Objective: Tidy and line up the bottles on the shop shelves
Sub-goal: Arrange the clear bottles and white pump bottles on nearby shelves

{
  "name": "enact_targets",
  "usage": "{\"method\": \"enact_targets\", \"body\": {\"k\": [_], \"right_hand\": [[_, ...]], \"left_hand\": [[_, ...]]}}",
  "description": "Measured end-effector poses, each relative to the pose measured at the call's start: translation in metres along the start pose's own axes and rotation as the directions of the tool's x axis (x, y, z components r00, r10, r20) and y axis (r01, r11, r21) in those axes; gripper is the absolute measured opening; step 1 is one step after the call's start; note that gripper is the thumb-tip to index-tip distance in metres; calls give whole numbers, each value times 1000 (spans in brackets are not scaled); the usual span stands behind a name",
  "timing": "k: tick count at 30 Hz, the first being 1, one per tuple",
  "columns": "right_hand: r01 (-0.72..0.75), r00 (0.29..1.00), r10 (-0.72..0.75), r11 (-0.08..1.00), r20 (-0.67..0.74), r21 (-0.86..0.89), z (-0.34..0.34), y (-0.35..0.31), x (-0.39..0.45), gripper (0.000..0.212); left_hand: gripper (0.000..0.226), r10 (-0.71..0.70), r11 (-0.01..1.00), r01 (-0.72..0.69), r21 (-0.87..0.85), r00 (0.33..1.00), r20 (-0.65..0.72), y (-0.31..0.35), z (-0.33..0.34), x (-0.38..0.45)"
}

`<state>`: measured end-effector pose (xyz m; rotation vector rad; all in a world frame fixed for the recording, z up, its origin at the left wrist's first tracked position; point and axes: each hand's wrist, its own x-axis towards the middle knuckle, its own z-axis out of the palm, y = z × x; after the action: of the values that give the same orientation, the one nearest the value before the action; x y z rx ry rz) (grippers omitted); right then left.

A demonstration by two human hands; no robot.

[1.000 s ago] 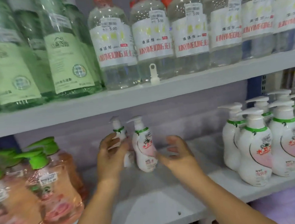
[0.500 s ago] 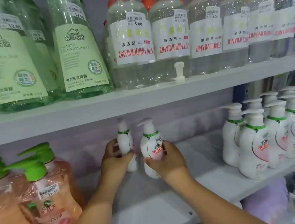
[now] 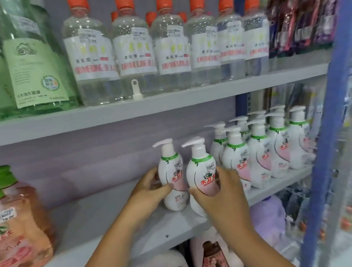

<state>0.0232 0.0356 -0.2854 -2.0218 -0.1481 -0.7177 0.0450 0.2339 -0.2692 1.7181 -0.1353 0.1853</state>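
Left hand (image 3: 149, 188) curls its grip round the left pump bottle (image 3: 172, 177); right hand (image 3: 218, 186) curls its grip round the right pump bottle (image 3: 201, 174). Both bottles upright, side by side near the front of the middle shelf (image 3: 105, 216), just left of the pump-bottle group (image 3: 265, 151). Peach bottles (image 3: 14, 222) stand far left. Clear orange-capped bottles (image 3: 169, 46) line the upper shelf (image 3: 124, 110).

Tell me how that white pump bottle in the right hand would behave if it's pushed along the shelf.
The white pump bottle looks tall with a narrow base, so it may tip. Its glossy plastic probably slides easily on the smooth shelf. The sideways pump spout could catch neighbouring bottles.
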Motion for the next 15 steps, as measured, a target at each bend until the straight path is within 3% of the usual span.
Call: {"method": "enact_targets", "body": {"k": [7,15], "right_hand": [[8,995,-17,995,-100,-98,-14,17,-3,81],[80,985,-105,981,-137,-176,-9,24,-9,88]], "left_hand": [[63,-6,1000,7,15,999,-52,0,36,5],[50,-22,994,20,-106,1000,-11,-1,57,13]]}}
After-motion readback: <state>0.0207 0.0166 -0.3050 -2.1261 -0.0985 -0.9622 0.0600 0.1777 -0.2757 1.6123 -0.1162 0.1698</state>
